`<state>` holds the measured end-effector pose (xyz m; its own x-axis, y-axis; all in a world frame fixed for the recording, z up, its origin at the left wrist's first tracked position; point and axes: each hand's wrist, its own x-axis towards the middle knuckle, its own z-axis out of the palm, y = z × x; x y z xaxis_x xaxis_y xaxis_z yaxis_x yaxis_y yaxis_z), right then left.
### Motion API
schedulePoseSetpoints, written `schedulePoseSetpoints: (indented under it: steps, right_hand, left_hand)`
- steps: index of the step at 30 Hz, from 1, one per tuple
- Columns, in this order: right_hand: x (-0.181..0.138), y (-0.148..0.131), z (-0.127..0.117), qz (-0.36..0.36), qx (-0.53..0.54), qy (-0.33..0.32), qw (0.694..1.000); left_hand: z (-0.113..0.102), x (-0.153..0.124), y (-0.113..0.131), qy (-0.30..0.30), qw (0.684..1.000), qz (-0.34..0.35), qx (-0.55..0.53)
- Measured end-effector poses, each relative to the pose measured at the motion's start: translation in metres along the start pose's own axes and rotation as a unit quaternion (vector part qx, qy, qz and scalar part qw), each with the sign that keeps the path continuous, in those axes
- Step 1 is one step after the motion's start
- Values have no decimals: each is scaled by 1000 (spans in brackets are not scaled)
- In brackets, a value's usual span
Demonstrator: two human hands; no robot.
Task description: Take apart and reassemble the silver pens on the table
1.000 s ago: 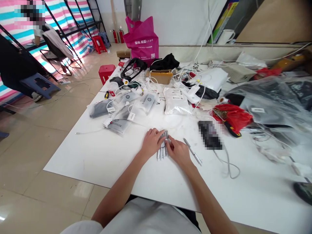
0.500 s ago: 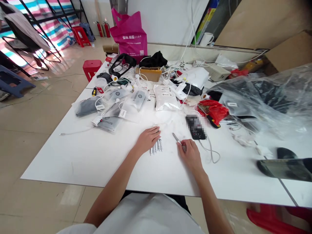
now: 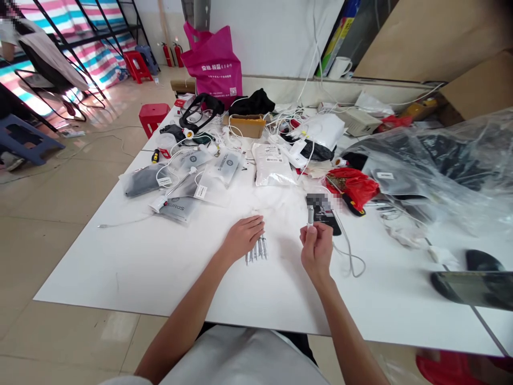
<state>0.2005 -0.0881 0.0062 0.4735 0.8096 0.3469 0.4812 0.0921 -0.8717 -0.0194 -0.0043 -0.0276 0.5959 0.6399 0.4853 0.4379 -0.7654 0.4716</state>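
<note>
My left hand lies flat with its fingers stretched out over the upper part of a short row of silver pens. The lower ends of the pens show below the fingers, side by side on the white table, and the rest is hidden. To the right, my right hand is closed around a silver pen. That pen points upward, its grey end rising above the thumb and its lower part covered by the fingers. Just behind the right hand lies a black phone with a cable.
Plastic-wrapped grey pouches and white cables lie at the left. A white parcel is ahead, a red plastic bag to its right. A magenta bag stands at the back. A dark flat device is far right.
My right hand has turned and lifted, so the pen has gone from slanting left to upright, in front of the phone. My left hand stays on the row of pens.
</note>
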Motion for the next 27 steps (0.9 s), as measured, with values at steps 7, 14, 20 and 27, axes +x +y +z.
schedulePoseSetpoints:
  steps: [7,14,20,27]
  right_hand:
    - [17,-12,25,44,142,-65,987]
    - [23,-18,25,203,293,-239,903]
    - [34,-19,20,379,363,-410,746]
    - [25,-4,29,369,347,-486,713]
  left_hand:
    - [-2,2,1,10,999,-31,-35]
    - [-9,7,11,20,987,-84,-134]
    - [-29,18,27,5,849,-215,-482]
    - [-27,22,27,39,758,-256,-599]
